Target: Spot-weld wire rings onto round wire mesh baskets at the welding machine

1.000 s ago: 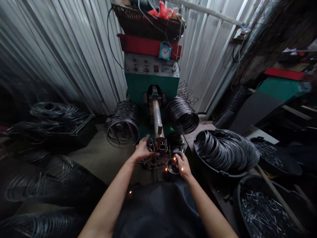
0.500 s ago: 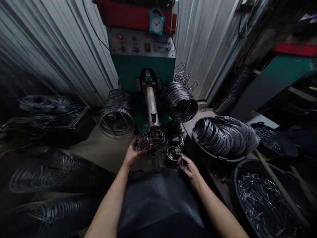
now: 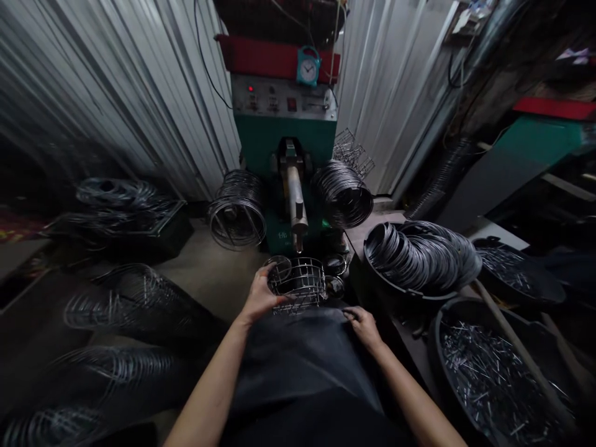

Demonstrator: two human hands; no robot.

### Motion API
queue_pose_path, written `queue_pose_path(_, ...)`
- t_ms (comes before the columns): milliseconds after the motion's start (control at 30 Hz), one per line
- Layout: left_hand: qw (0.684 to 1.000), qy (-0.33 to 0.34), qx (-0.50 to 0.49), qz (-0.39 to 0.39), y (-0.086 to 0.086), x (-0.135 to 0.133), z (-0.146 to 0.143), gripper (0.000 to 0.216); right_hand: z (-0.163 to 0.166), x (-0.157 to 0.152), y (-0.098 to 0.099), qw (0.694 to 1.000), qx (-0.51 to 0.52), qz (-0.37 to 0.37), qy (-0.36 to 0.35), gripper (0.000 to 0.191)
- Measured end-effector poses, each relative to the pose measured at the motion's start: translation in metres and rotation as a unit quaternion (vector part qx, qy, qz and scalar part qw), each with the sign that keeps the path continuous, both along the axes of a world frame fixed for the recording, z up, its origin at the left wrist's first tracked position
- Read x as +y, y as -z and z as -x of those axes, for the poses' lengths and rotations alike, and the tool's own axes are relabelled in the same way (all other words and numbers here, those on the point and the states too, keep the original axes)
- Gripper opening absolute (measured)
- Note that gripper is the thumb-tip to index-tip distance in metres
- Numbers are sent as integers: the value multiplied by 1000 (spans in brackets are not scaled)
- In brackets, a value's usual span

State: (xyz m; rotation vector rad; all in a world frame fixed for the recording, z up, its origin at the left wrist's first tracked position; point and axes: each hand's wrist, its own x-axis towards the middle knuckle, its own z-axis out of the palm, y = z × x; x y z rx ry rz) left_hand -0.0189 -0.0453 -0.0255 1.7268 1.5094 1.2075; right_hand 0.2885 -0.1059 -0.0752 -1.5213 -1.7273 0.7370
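Observation:
My left hand (image 3: pixel 261 297) is closed round the left rim of a round wire cage (image 3: pixel 300 282) held just above my dark apron (image 3: pixel 307 366). The cage sits below the tip of the metal welding arm (image 3: pixel 295 205) of a green machine (image 3: pixel 285 146) and is clear of it. My right hand (image 3: pixel 362 324) rests at the right edge of the apron with its fingers curled; whether they hold anything is hidden. Small round tins (image 3: pixel 336 276) stand just right of the cage.
Wire ring coils hang left (image 3: pixel 237 208) and right (image 3: pixel 342 194) of the machine. A black tub of wire rings (image 3: pixel 421 254) and tubs of short wire pieces (image 3: pixel 493 372) stand at the right. Stacked wire cages (image 3: pixel 125 304) lie on the floor at the left. Corrugated metal wall behind.
The cage has come down off the welding arm's tip toward my lap, and the orange glow and sparks have gone. My right hand has drawn back from the tins to the apron's edge.

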Motion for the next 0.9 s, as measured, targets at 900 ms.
queue_pose_path(900,970,34,241,-17,-51,-23,-42,87,85,40,-98,984,-127,-60,-112,23)
